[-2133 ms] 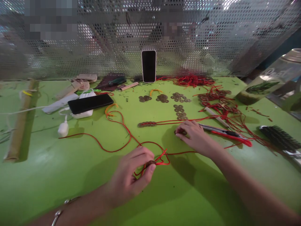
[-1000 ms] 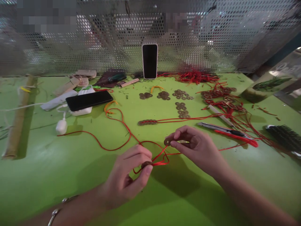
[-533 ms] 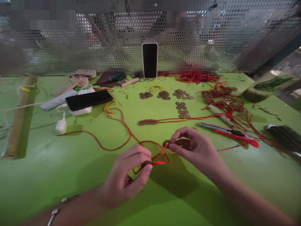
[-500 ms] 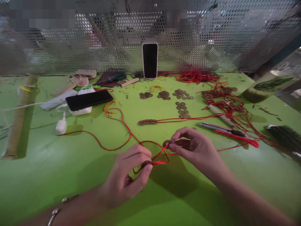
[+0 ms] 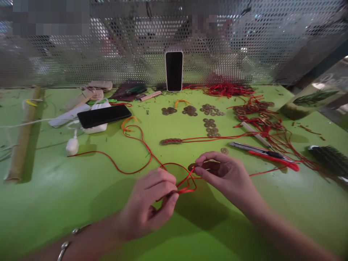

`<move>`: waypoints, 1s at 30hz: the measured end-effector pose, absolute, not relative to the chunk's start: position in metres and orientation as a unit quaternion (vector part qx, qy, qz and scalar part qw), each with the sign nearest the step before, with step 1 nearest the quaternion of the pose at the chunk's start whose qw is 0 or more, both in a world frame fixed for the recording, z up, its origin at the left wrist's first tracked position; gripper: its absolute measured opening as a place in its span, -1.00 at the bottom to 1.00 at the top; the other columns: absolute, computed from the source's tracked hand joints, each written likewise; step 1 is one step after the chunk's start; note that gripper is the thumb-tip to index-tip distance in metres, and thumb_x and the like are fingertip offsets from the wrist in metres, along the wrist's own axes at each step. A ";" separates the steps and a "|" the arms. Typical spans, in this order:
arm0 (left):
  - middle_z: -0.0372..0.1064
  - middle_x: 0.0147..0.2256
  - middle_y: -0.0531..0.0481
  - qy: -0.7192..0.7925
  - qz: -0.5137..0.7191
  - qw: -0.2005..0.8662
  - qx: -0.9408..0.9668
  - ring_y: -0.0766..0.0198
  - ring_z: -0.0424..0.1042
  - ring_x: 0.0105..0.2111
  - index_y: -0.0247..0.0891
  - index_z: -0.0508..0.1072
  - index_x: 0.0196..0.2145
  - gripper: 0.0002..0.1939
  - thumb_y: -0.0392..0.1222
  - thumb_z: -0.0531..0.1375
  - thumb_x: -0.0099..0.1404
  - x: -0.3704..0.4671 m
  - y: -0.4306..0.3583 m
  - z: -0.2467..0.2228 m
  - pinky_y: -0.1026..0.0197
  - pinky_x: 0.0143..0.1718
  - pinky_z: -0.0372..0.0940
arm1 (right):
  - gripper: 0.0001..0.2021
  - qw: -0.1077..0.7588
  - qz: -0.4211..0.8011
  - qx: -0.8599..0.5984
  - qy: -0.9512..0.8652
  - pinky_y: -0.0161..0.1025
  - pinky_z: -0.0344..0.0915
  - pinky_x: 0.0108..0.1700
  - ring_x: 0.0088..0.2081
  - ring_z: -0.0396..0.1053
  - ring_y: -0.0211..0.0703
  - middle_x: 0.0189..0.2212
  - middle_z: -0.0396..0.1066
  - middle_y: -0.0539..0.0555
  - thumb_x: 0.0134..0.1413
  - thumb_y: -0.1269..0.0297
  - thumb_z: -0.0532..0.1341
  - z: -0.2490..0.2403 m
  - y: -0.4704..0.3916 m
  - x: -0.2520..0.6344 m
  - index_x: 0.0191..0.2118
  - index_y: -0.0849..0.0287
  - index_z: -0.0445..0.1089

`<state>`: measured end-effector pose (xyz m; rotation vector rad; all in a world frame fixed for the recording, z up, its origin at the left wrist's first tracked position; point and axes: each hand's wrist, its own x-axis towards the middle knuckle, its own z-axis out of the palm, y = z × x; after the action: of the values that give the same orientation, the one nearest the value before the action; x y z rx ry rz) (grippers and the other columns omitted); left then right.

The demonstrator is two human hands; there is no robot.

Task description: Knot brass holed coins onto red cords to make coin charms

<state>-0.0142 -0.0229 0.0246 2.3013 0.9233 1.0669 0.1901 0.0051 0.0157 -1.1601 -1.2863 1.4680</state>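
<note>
Fingers on the right hand point(image 5: 230, 175) were pinched tight on a round brown coin point(image 5: 190, 166), held up over the green table point(image 5: 40, 208). Red string point(image 5: 186, 178) reached the middle of that coin, but I could not tell if it went all the way through. On the left hand point(image 5: 152, 203), the thumb and first finger were closed on a small brown piece point(image 5: 172, 193), mostly hidden, with string coming out beside it. A shiny bracelet point(image 5: 64, 245) was around the left wrist. Both hands were near each other, not touching, and the string ran between them. One long thin string point(image 5: 119, 171) curled away to the left, past a white plug point(image 5: 72, 146). Behind the hands lay a short row of coins point(image 5: 170, 141) tied with red, and two strings ran from it to a messy heap point(image 5: 258, 116) on the right. One loose coin point(image 5: 224, 150) sat just behind the right hand, near a knife point(image 5: 248, 147). Farther back were little coin piles point(image 5: 189, 111). A phone point(image 5: 174, 71) stood up at the back, and a dark phone point(image 5: 104, 116) lay on the left.
</note>
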 end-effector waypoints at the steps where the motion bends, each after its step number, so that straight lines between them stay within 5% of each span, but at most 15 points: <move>1: 0.32 -0.43 -0.01 0.320 0.380 0.200 0.844 0.32 0.29 -0.41 -0.30 0.31 -0.38 -0.89 -0.46 0.10 0.21 -0.014 -0.023 0.023 0.27 -0.39 0.26 | -0.84 0.422 0.585 -0.463 -0.514 -0.47 0.44 -0.26 -0.32 0.50 -0.30 -0.39 0.49 -0.02 -0.08 0.29 0.37 0.016 0.005 0.190 -0.33 0.13 0.42; 12: 0.34 -0.41 -0.02 0.332 0.364 0.177 0.852 0.31 0.27 -0.41 -0.30 0.33 -0.36 -0.90 -0.45 0.12 0.21 -0.014 -0.023 0.017 0.25 -0.39 0.25 | -0.90 0.435 0.567 -0.423 -0.558 -0.48 0.43 -0.25 -0.30 0.46 -0.36 -0.26 0.45 0.03 -0.03 0.31 0.33 0.021 0.000 0.187 -0.39 0.17 0.41; 21: 0.32 -0.39 -0.01 0.357 0.358 0.226 0.833 0.34 0.30 -0.39 -0.30 0.35 -0.37 -0.89 -0.43 0.09 0.26 -0.013 -0.022 0.020 0.29 -0.38 0.25 | -0.91 0.386 0.581 -0.418 -0.582 -0.41 0.45 -0.27 -0.37 0.48 -0.30 -0.43 0.50 0.01 -0.04 0.32 0.33 0.021 -0.003 0.186 -0.37 0.17 0.43; 26: 0.27 -0.24 -0.04 0.383 0.354 0.212 0.827 0.29 0.32 -0.21 -0.28 0.35 -0.37 -0.89 -0.43 0.11 0.24 -0.015 -0.024 0.019 0.26 -0.22 0.27 | -0.89 0.472 0.503 -0.462 -0.558 -0.40 0.45 -0.31 -0.36 0.50 -0.27 -0.41 0.52 0.00 -0.06 0.31 0.36 0.021 0.007 0.196 -0.35 0.14 0.47; 30: 0.25 -0.24 -0.04 0.397 0.356 0.223 0.816 0.28 0.31 -0.20 -0.27 0.35 -0.38 -0.88 -0.43 0.10 0.26 -0.018 -0.024 0.018 0.25 -0.20 0.28 | -0.89 0.630 0.331 -0.482 -0.511 -0.34 0.44 -0.26 -0.36 0.46 -0.30 -0.39 0.49 -0.05 -0.05 0.30 0.36 0.040 0.014 0.226 -0.32 0.03 0.49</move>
<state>-0.0175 -0.0245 0.0181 2.2529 1.0959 0.9830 0.2258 0.0145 0.0399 -1.1039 -1.1706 0.7569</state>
